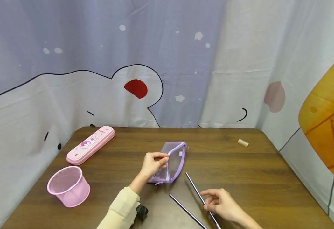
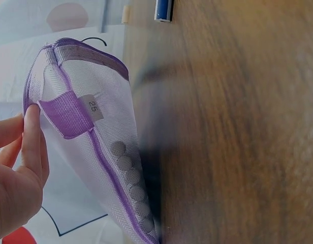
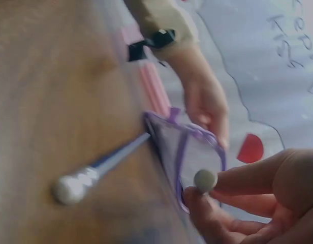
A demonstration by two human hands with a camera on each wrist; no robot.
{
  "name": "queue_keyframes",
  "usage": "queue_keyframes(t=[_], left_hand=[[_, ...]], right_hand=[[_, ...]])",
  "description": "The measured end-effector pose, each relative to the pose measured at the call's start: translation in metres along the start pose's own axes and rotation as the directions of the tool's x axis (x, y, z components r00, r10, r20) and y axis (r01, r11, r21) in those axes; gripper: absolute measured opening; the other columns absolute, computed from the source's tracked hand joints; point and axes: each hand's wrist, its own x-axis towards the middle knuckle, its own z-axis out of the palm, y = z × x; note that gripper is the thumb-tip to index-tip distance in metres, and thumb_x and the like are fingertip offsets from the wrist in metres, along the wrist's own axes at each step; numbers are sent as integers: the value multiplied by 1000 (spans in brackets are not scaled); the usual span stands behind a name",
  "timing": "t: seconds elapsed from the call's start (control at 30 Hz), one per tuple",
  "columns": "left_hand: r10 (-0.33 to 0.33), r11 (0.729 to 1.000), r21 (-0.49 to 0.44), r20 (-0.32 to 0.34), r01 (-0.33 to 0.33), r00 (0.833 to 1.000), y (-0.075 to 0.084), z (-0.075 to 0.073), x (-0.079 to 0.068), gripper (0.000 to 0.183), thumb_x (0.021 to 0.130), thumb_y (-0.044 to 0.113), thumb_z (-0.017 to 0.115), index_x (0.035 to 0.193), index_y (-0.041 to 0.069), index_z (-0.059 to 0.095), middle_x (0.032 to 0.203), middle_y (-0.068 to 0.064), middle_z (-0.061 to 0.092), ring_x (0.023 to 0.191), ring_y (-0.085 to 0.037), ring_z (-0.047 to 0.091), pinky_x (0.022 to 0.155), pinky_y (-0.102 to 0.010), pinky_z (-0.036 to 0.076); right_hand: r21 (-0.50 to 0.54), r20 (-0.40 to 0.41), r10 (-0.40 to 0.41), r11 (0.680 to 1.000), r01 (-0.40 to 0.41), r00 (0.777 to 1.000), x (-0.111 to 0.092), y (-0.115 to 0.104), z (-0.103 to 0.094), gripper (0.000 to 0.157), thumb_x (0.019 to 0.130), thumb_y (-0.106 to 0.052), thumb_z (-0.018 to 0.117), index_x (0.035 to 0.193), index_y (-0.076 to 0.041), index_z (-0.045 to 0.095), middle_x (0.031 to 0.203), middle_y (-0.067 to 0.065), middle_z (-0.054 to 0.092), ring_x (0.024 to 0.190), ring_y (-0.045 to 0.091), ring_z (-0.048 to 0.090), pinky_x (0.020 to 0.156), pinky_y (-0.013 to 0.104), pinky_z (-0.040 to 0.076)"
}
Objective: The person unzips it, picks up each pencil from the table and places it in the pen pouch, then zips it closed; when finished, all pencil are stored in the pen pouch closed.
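Note:
My left hand (image 1: 153, 165) pinches the rim of a purple mesh zip pouch (image 1: 175, 163), which stands gaping toward the right. In the left wrist view, a row of round grey shapes shows along the side of the pouch (image 2: 70, 114), beside a tab marked 25. Thumb and fingers of my right hand (image 1: 224, 205) pinch a slim blue-and-silver pencil (image 1: 193, 185), its far end slanting toward the pouch. Its round end (image 3: 205, 180) faces the right wrist camera. A second, matching pencil (image 1: 185, 210) lies on the table to the left of the held one, with a pale rounded eraser end.
A pink lidded pencil case (image 1: 89, 146) with a rabbit picture lies at the back left of the wooden table (image 1: 212, 149). Nearer, a pink mesh pen cup (image 1: 74, 194) stands upright. A small beige cylinder (image 1: 243, 142) lies at the back right. Printed curtains hang behind.

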Motion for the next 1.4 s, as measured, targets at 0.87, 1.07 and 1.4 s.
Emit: queue_keyframes(t=[0.87, 1.07, 1.4], left_hand=[[28, 999, 21, -28, -27, 999, 17, -4, -5, 20, 76, -2, 64, 94, -11, 64, 82, -28, 64, 55, -9, 57, 58, -32, 57], [41, 999, 8, -73, -41, 996, 7, -3, 4, 20, 76, 0, 65, 94, -10, 64, 83, -25, 65, 55, -5, 57, 58, -32, 57], [29, 999, -43, -45, -31, 999, 14, 8, -3, 19, 77, -2, 64, 93, -12, 64, 81, -25, 65, 55, -7, 57, 60, -35, 57]], right_hand=[[298, -408, 204, 951, -82, 890, 55, -18, 1, 44, 76, 4, 62, 118, 1, 52, 91, 26, 61, 67, 14, 64, 61, 27, 57], [316, -326, 236, 940, -129, 915, 69, -21, 10, 42, 77, 1, 62, 117, 5, 51, 86, 19, 63, 69, 16, 64, 62, 29, 57], [339, -327, 258, 930, -142, 909, 107, -19, 23, 40, 76, 2, 62, 114, 9, 52, 74, 8, 63, 65, 10, 61, 63, 32, 58]])
